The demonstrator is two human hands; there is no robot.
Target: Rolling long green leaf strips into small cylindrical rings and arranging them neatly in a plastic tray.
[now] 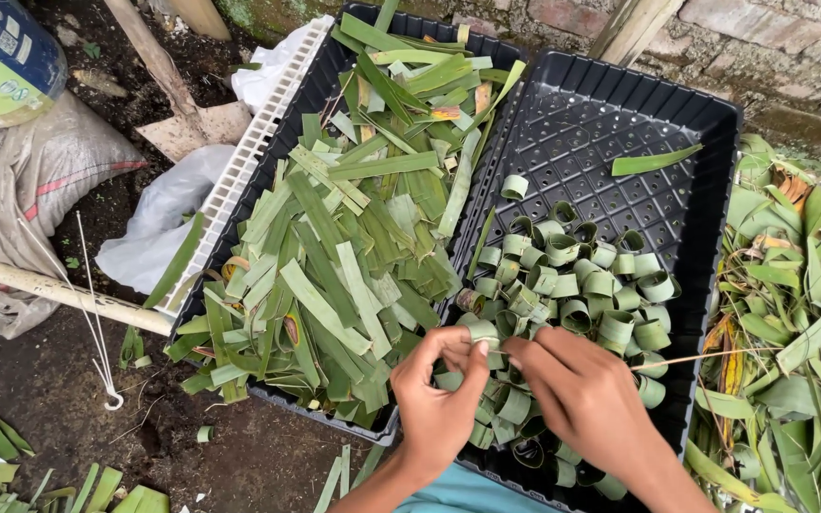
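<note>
- While both hands meet over the near edge of the right tray, the left hand (pixel 439 399) pinches a rolled leaf ring (pixel 483 332) between thumb and forefinger, the other fingers curled in.
- Touching that same ring from the right, the right hand (pixel 586 394) has its fingertips (pixel 517 350) pressed together against the ring's side; whether it grips the leaf or a thin stick, I cannot tell.
- A thin pale stick (pixel 705 357) runs from the right hand off to the right.
- Under the hands, the black perforated tray (pixel 610 114) holds a heap of finished leaf rings (pixel 582 275), with one loose strip (pixel 656 160) lying far in it.
- Just beside it on the left, a second black tray (pixel 320 81) is piled with flat cut leaf strips (pixel 334 275).
- Uncut leaves (pixel 791 323) lie on the ground at the right.
- Sacks (pixel 40 180) and a wooden pole (pixel 59 293) sit at the far left on dark soil.
</note>
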